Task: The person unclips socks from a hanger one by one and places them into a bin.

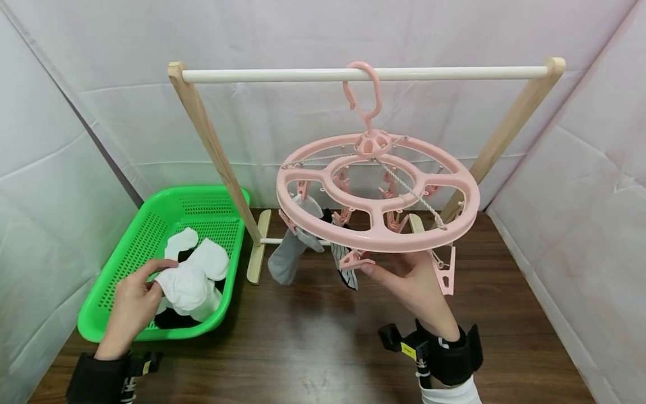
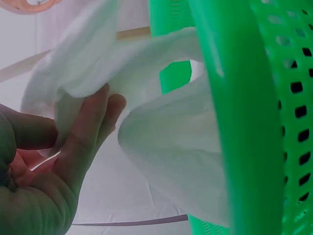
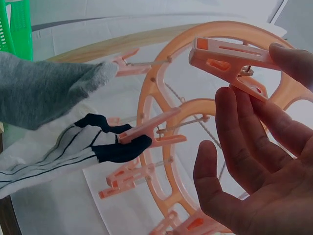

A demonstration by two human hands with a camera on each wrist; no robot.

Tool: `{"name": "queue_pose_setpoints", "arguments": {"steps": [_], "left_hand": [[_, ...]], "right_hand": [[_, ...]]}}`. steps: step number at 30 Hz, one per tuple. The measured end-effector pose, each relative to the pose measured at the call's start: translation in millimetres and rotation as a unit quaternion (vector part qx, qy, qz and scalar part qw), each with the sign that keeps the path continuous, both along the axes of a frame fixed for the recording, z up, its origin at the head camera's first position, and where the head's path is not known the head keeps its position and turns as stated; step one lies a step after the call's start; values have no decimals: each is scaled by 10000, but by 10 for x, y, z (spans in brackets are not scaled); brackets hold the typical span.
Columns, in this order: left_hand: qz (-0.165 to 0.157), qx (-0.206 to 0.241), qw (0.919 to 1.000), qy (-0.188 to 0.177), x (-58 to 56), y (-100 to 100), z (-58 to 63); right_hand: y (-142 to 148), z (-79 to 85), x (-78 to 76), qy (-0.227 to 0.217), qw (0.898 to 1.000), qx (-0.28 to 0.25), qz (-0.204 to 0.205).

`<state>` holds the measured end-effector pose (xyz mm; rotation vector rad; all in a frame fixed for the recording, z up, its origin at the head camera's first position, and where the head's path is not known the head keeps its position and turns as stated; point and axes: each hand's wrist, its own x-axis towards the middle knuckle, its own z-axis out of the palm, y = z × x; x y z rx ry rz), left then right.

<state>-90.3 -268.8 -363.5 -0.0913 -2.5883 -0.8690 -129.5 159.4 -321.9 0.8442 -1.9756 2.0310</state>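
In right hand [image 1: 416, 283], clip [image 3: 234, 58] lengthwise leftward

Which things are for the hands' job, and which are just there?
In use:
- white cloth in left hand
- pink clip in right hand
- round hanger
- rack
- green basket
- grey sock
- striped sock

Just there:
- white backdrop
- brown surface
- black wrist straps

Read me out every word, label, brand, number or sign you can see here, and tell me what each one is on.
No text is legible.
Right wrist mount's yellow label: dark print, too small to read.
Left wrist mount's yellow label: too small to read.
Pink hanger, green basket, hanging grey sock: no lettering visible.
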Motion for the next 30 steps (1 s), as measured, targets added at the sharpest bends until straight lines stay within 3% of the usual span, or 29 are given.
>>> {"name": "queue_pose_setpoints", "arguments": {"steps": [5,10,16,23,30], "left_hand": [[94,-67,9995,-300,22,-27,18],[135,-94,9988,-452,40,-48,14],[120,-136,9981,-593,64,-52,35],[155,-259,9986,-432,-429,-1150,-1504],[7,-255,9974,-677,-376,-1111,-1471]], "right_hand": [[75,9,28,-258,9993,204,-161],[147,-23,18,-5,9988,359,-338],[249,-61,4,-34,9987,372,-361],[357,-108,-46,-13,9990,303,-343],[401,-152,-81,-4,9985,48,-544]]}}
